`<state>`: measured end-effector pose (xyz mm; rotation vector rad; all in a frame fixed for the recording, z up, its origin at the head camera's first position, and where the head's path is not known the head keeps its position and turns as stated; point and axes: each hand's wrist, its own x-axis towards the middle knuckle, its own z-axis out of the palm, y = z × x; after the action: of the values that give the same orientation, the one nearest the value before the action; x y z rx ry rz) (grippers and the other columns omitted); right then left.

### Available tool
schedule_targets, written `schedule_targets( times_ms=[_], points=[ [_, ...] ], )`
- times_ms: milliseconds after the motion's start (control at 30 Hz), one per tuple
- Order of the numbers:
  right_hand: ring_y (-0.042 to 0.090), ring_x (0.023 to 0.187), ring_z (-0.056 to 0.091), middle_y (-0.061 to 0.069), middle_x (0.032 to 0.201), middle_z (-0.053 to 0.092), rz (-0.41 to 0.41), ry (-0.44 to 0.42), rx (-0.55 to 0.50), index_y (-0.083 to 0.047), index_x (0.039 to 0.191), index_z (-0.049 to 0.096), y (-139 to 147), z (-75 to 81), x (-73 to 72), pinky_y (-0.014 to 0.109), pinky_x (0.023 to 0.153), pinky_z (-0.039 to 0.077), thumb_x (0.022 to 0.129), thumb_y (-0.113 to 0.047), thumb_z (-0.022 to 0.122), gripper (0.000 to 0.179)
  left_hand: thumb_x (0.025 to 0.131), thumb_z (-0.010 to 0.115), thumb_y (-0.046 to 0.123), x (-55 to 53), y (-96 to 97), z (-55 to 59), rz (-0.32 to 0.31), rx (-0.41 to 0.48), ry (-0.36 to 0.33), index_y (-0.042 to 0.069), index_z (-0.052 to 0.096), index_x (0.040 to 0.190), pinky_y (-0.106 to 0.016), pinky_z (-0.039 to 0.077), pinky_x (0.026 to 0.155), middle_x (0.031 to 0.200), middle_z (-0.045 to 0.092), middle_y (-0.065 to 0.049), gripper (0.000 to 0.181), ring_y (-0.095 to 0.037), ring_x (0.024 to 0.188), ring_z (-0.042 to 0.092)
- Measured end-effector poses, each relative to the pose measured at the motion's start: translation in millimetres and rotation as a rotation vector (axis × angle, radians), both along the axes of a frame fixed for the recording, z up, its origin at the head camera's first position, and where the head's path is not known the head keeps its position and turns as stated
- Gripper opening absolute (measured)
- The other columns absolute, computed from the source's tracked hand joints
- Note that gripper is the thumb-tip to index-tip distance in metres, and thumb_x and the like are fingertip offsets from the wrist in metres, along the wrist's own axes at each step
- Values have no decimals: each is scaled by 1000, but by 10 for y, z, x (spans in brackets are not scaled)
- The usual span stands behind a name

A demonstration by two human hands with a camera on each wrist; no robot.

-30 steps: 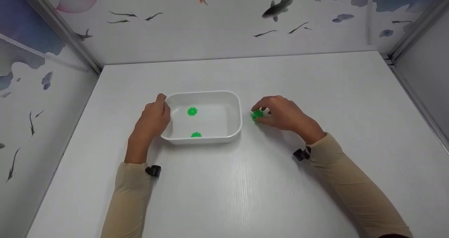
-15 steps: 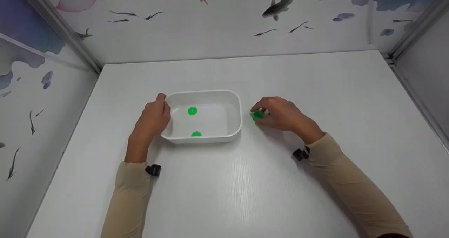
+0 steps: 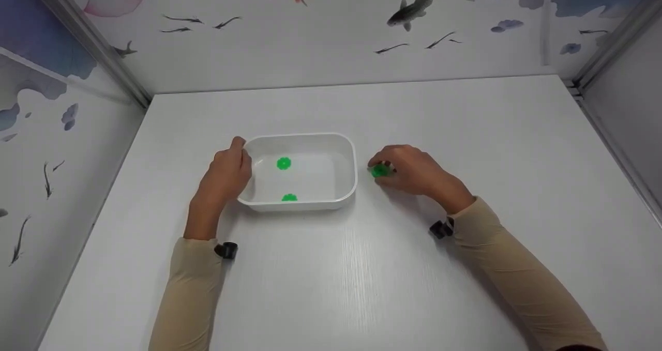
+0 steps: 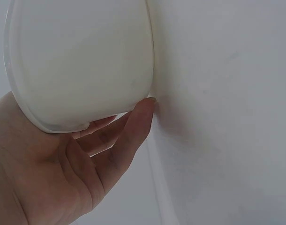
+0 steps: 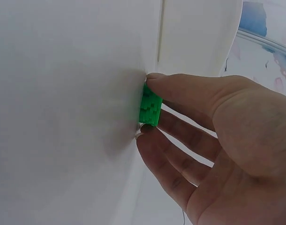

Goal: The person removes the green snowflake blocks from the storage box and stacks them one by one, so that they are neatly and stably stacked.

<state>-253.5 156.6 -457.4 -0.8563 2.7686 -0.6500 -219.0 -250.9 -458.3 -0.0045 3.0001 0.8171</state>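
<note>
In the head view a white rectangular tray (image 3: 320, 205) stands on the white table. My left hand (image 3: 223, 174) grips its left end; in the left wrist view the fingers (image 4: 129, 136) lie along the outer wall, and the rim meets the base of the thumb. Just right of the tray, my right hand (image 3: 411, 169) holds a green flower-shaped piece (image 3: 380, 170) between thumb and fingers. The right wrist view shows this piece (image 5: 151, 107) with ridged sides, down at the tabletop. Inside the tray lie two green flower-shaped pieces, one toward the back (image 3: 284, 163), one half hidden behind the front wall (image 3: 289, 197).
White panels printed with fish and leaves stand behind the table (image 3: 331, 268) and on its left. A plain panel (image 3: 628, 97) closes the right side. Each wrist carries a small black camera, such as the left one (image 3: 226, 250).
My right hand has shifted slightly left and toward me, with the green piece still between its fingers. The left hand and the tray have stayed in place.
</note>
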Motion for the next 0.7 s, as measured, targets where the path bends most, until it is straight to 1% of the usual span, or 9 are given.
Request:
schedule_targets(
  times_ms=[167, 267, 400, 500, 700],
  points=[
    [26, 119, 71, 7, 128, 78, 2, 6, -2, -12, 126, 80, 4, -4, -1, 49, 102, 60, 94, -15, 84, 32, 117, 32, 28, 4, 2, 4, 4, -4, -8, 3, 44, 153, -54, 63, 91, 142, 68, -26, 45, -33, 108, 74],
    [26, 118, 71, 6, 127, 78, 7, -1, -2, -13, 127, 80, 17, 2, -7, 49, 100, 60, 95, -16, 83, 32, 117, 32, 27, 0, 5, 3, 7, -3, -6, 3, 43, 154, -54, 63, 91, 143, 67, -26, 45, -34, 109, 74],
    [25, 116, 70, 5, 127, 76, 13, -10, -16, -14, 131, 77, 47, 13, -27, 48, 98, 60, 96, -22, 83, 37, 117, 32, 27, -8, 11, -1, 12, -6, -4, 3, 43, 154, -55, 63, 93, 144, 67, -27, 46, -35, 114, 75],
    [26, 116, 70, 5, 131, 74, 4, -4, -47, -13, 136, 75, 66, 35, -38, 48, 96, 60, 99, -28, 81, 40, 117, 32, 28, -12, 11, -3, 14, -7, -4, 3, 44, 154, -55, 62, 94, 144, 66, -26, 46, -35, 114, 74],
    [30, 118, 71, 8, 137, 72, -28, 64, -104, -13, 137, 73, 49, 111, -30, 50, 94, 62, 103, -31, 75, 39, 117, 31, 28, -12, 6, 1, 15, -7, -11, 3, 44, 153, -55, 61, 95, 143, 67, -26, 46, -35, 115, 74]
  ],
)
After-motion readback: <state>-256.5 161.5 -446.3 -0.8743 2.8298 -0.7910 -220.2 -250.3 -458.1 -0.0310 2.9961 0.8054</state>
